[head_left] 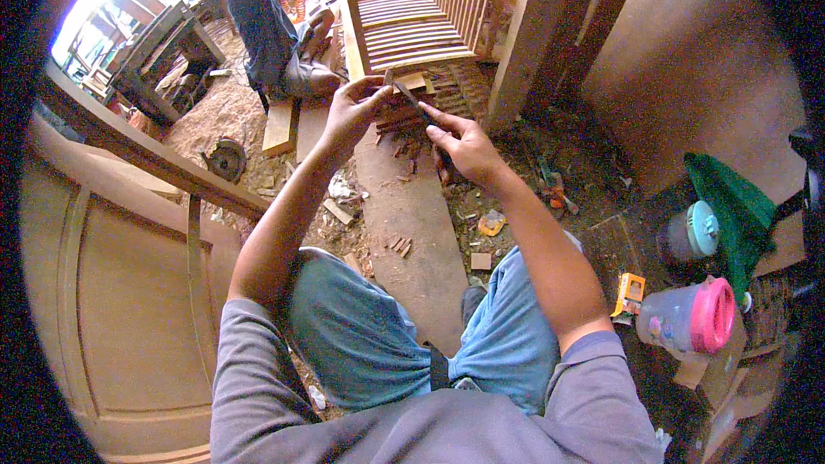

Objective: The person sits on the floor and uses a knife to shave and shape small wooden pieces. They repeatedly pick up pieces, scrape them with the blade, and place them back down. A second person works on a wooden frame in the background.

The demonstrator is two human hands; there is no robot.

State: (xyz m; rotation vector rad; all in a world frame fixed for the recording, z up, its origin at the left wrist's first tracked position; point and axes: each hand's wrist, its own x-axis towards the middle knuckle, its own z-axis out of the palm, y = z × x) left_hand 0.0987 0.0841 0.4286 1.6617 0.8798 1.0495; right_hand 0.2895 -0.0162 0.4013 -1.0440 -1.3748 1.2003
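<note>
In front of me, my right hand (467, 148) is closed around a narrow, dark, blade-like tool (412, 100), which slants up and left; its exact kind is unclear. My left hand (354, 110) pinches at the tool's far end, where a small pale tip shows between the fingers. Whether that is the tool's own tip or a separate sliver, I cannot make out. Below both hands a long wooden plank (412, 223) runs between my legs, with several small wood pieces (400, 246) lying on it. Stacked wood strips (402, 120) lie just beyond.
A slatted wooden frame (421, 13) stands ahead, and another person (271, 34) sits at the far left. A panelled door (142, 292) leans at left, near a circular tool (225, 159). Right are a pink-lidded tub (687, 316), a blue-lidded container (690, 232) and green cloth (730, 210).
</note>
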